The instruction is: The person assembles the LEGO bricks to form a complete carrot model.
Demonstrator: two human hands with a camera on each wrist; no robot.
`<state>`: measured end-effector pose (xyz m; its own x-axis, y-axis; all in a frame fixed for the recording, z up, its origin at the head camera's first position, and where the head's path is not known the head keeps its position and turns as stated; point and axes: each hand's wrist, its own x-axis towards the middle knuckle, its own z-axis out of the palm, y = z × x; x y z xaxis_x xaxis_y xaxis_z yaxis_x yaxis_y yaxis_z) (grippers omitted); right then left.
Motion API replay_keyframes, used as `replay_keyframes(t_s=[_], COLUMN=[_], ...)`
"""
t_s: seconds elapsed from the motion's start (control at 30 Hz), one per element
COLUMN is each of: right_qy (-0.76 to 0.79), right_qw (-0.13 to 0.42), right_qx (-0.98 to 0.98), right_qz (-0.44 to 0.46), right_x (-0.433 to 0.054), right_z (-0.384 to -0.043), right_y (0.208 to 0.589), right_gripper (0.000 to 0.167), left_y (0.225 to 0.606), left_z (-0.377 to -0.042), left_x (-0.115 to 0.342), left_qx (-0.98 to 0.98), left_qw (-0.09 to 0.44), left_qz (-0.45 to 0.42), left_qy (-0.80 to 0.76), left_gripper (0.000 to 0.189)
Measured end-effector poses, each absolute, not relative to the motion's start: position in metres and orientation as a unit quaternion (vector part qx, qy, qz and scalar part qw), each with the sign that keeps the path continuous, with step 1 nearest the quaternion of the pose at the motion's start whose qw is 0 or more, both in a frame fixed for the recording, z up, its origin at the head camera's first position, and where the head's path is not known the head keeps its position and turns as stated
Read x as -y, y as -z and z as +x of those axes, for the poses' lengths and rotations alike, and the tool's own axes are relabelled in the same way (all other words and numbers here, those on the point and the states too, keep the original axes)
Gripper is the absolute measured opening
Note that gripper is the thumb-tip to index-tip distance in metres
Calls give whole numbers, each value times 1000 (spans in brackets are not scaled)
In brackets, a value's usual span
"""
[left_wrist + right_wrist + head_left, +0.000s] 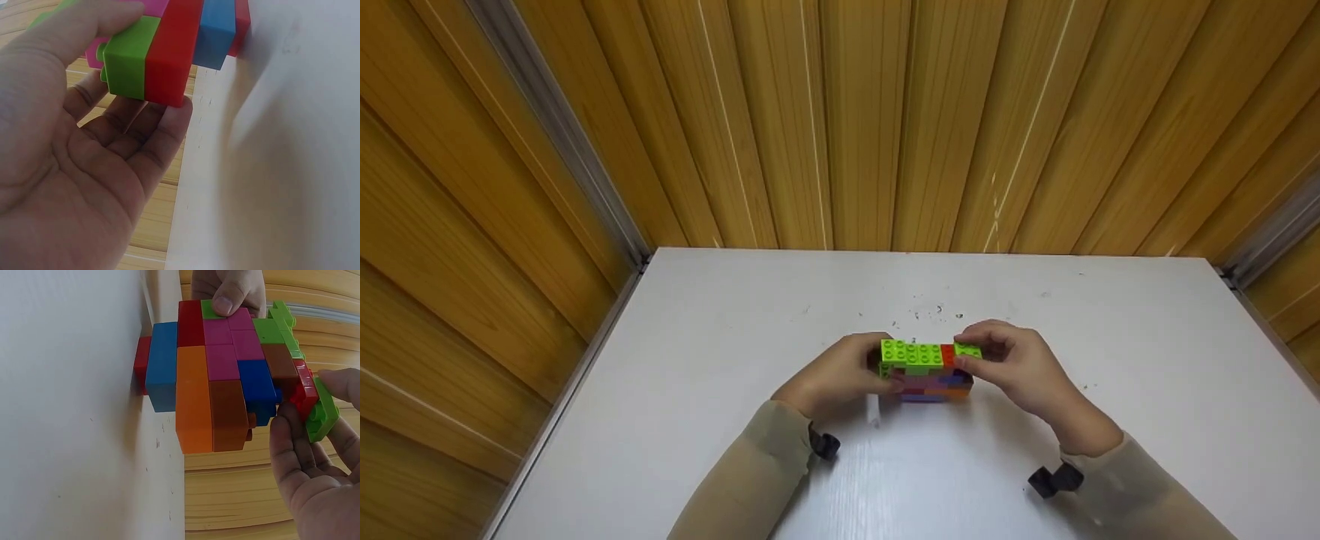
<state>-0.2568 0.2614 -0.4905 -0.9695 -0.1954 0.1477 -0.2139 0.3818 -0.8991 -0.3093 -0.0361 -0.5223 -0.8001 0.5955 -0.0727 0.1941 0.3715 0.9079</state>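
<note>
A block model of stacked toy bricks (930,381) stands upright at the white tabletop, its lowest red brick (143,365) right at the surface. It has blue, orange, brown, pink and red layers, with studded light-green bricks (911,352) along the top. My left hand (840,375) grips its left end, thumb on the near face and fingers behind, as the left wrist view shows beside a red brick (173,53). At the top right corner my right hand (1020,371) pinches a small green brick (322,410) beside a red one (304,389).
The white table (720,315) carries small dark marks (939,309) behind the model. Wood-look panel walls (862,127) rise at its back and sides, with metal rails (577,135) in the corners. Black camera straps (825,445) sit on both wrists.
</note>
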Motion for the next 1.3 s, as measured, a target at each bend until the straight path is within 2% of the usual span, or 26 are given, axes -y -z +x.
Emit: replay_keyframes(t_s=[0.73, 1.07, 1.17, 1.3], right_qy=[-585, -572, -598, -622], right_qw=[-15, -51, -49, -69], right_qx=[803, 810, 794, 777], right_qz=[116, 118, 97, 70], right_x=[-265, -270, -274, -280], right_z=[-260, -261, -264, -270], right_y=[497, 490, 489, 493], right_gripper=[32, 32, 26, 31], left_y=[524, 523, 524, 524], left_z=[-308, -308, -309, -310], left_x=[37, 36, 36, 39], left_qx=[-804, -800, -797, -793], left_qw=[203, 207, 207, 211], left_qz=[243, 239, 242, 244], left_qy=[-504, -509, -514, -516], left_gripper=[42, 42, 42, 43])
